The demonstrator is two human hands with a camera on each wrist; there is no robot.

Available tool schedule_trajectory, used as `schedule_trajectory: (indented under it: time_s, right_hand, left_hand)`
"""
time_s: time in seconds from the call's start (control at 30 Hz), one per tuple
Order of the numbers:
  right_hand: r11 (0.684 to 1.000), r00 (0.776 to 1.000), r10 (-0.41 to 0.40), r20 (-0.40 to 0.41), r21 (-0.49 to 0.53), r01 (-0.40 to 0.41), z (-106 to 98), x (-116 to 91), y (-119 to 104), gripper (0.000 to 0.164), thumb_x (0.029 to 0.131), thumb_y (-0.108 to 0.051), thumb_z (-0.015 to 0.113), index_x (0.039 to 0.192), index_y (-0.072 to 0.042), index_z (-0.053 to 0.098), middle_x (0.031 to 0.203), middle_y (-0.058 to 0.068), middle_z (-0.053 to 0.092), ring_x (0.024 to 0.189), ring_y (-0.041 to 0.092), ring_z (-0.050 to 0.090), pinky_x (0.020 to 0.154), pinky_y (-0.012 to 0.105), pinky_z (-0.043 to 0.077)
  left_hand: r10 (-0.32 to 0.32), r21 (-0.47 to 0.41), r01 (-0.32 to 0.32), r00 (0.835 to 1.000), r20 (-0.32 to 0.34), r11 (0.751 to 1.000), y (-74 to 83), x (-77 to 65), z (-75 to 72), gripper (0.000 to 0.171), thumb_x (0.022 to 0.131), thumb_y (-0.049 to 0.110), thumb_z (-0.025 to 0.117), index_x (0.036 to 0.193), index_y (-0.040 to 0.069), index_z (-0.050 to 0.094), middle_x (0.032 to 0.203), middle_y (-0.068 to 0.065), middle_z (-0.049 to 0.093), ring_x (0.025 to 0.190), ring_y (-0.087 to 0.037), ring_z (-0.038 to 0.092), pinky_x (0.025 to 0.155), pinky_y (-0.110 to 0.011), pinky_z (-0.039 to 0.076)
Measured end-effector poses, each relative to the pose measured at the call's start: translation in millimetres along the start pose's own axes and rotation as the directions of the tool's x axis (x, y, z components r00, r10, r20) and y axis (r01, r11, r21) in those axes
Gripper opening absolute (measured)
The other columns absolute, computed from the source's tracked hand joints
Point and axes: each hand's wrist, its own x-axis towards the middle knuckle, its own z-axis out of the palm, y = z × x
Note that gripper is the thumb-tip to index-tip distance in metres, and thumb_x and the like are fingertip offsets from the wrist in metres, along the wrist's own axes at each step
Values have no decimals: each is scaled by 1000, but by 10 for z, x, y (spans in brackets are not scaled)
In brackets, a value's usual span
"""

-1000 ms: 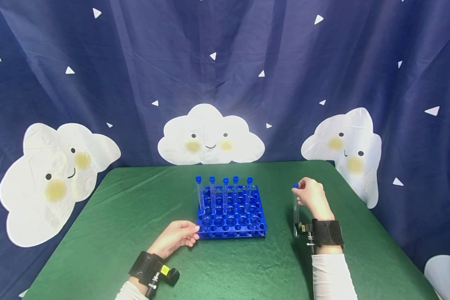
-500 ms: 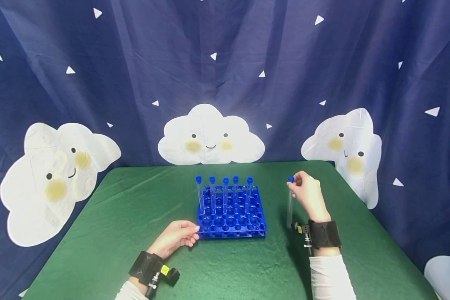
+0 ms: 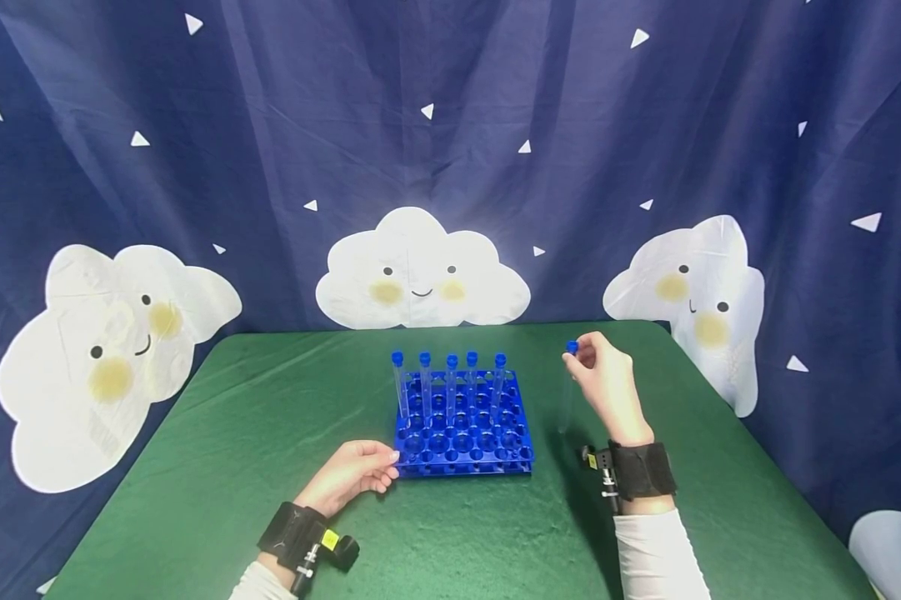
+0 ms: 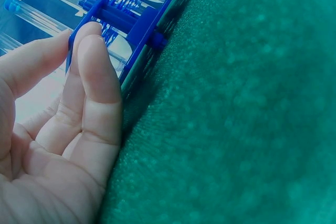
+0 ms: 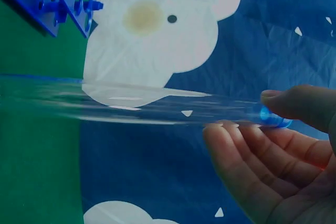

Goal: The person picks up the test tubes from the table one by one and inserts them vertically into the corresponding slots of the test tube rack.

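A blue test tube rack (image 3: 463,446) stands mid-table, with several clear, blue-capped test tubes (image 3: 451,392) upright toward its back. My left hand (image 3: 352,477) pinches the rack's near left corner; in the left wrist view, thumb and fingers (image 4: 97,72) grip the edge of its top plate. Right of the rack, my right hand (image 3: 606,379) holds another clear test tube (image 5: 157,106) by its blue cap (image 3: 573,346). This tube hangs upright, and its lower part is faint against the green cloth in the head view.
A green cloth covers the table (image 3: 450,542). Behind it hangs a dark blue curtain (image 3: 450,150) with white clouds and triangles. Each wrist wears a black strap (image 3: 643,468) with a small camera mount.
My right hand has moved left and up, carrying the test tube closer to the rack. The left hand and the rack have stayed in place.
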Motion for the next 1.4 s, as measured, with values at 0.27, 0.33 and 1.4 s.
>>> schedule_trajectory:
  time_s: [0.27,0.33,1.4]
  right_hand:
    - [998,998,-46,-38,33,47,78,-11,-95,19,85,-9,70,96,1,58,81,16,67,74,29,64,70,45,53]
    - [997,997,-58,-59,47,61,92,-15,-125,20,84,-8,71,96,1,58,81,16,67,75,29,65,70,45,53]
    - [980,988,-127,-86,145,139,282,-69,-282,23,83,-10,74,98,-2,60,84,10,68,78,23,67,62,35,51]
  left_hand:
    - [1,-2,-1,1000,3,1000,5,-9,6,22,88,13,66,99,-5,61,79,-6,67,65,-11,61,61,-23,55]
    - [2,-2,-2,1000,3,1000,5,-10,8,21,88,13,66,99,-5,61,79,-6,67,65,-11,61,62,-23,55]
    - [9,-5,-9,1000,8,1000,-18,-2,-3,27,90,11,64,104,-12,57,79,-6,67,65,-11,61,61,-24,55]
